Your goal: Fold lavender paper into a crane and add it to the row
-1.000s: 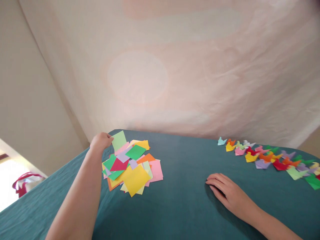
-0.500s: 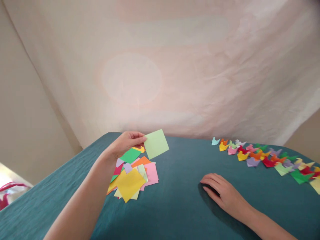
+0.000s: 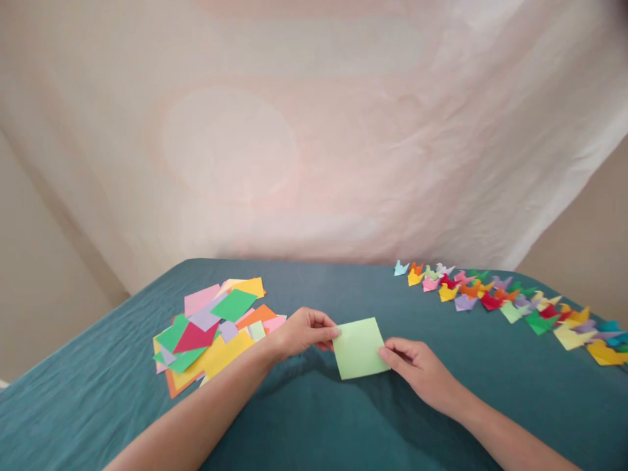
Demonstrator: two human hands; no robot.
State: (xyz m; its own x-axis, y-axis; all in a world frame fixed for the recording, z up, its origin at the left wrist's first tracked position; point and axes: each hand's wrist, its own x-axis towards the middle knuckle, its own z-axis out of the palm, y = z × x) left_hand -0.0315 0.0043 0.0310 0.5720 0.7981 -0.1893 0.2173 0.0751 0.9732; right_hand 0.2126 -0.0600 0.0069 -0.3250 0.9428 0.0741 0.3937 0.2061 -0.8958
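Note:
A light green sheet of paper, flat and roughly square, is held up over the middle of the table. My left hand pinches its left edge between thumb and fingers. On the opposite edge, the thumb and fingers of my right hand are closed on the paper too. Behind my left wrist lies a loose pile of coloured paper sheets in red, green, yellow, purple, orange and pink. My left forearm hides part of that pile.
Rows of small folded paper birds in many colours run along the right side of the table. A dark teal cloth covers the table. Pale fabric hangs behind its far edge.
My left hand has carried the light green sheet from above the pile to the right and nearer me. My right hand has lifted from the tablecloth and taken the sheet's right edge. The view has turned slightly right.

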